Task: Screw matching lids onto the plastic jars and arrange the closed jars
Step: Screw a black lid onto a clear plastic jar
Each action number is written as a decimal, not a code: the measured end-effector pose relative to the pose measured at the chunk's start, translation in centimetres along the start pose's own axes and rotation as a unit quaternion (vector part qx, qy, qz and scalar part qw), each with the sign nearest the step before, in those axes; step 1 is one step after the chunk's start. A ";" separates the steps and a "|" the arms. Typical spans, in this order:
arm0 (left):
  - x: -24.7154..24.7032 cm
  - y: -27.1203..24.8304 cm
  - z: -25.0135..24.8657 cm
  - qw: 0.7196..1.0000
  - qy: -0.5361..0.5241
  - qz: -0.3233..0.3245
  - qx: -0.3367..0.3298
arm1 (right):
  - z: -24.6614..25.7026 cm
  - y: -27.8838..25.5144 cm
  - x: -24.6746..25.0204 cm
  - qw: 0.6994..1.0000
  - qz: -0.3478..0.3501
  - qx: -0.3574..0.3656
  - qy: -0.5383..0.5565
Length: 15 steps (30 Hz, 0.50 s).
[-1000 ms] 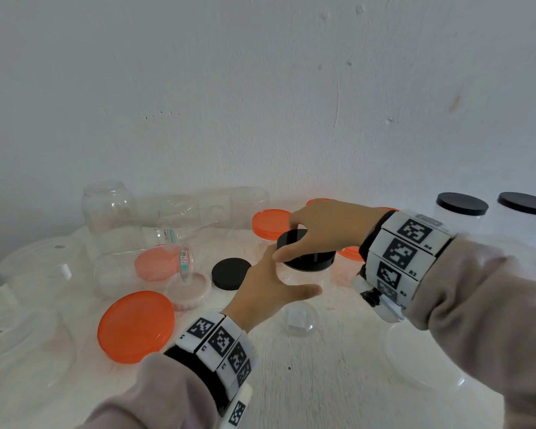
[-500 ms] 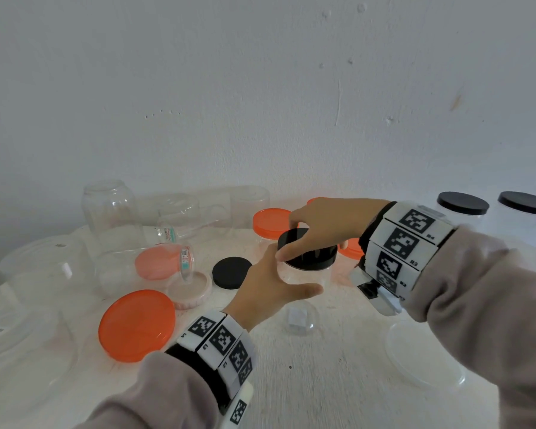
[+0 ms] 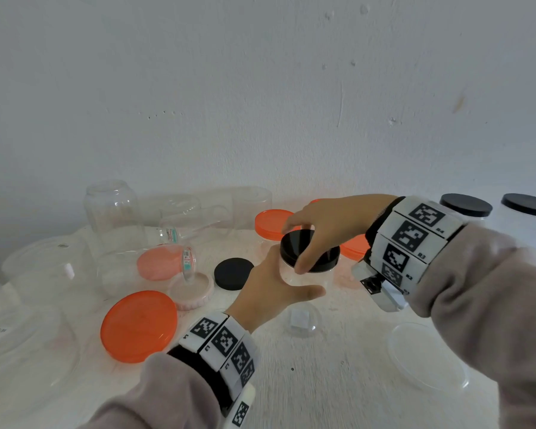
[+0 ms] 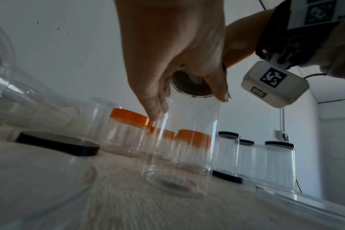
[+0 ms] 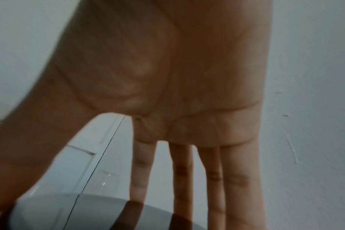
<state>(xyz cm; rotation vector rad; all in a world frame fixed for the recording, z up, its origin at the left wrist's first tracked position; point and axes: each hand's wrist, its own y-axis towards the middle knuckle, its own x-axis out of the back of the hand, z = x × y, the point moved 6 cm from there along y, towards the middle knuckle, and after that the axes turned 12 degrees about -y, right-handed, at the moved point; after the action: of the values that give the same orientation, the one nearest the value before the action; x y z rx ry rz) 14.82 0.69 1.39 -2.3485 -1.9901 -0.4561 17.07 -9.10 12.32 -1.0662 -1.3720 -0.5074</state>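
Jar [image 3: 304,275] stands upright just right of centre frame on the tabletop [image 3: 322,382], long axis vertical, mouth up under the black lid [image 3: 297,243]. Left hand [image 3: 270,289] wraps its clear wall while the right hand [image 3: 328,224] pinches the lid rim. Looks like light, thin, slippery plastic, so I'd grip mid-body without squeezing hard.

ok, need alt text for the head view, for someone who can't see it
A person's right hand grips a black lid on top of a clear jar, which the left hand holds at its side. Around them on the white table lie loose orange and black lids and open clear jars; two black-lidded jars stand at far right.
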 end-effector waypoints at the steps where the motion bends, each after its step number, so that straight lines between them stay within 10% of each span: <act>1: 0.0 0.0 0.0 1.000 0.001 0.000 0.000 | 0.0 -0.1 0.0 1.000 0.006 0.006 0.004; 15: 0.0 -0.2 0.0 1.000 0.001 -0.009 0.003 | 0.1 -1.4 -1.6 0.982 -0.161 0.006 0.094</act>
<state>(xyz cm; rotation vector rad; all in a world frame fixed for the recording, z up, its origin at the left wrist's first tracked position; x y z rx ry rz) 14.62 0.69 1.39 -2.3268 -2.0103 -0.4524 15.54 -10.18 11.23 -0.7661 -1.3828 -0.8158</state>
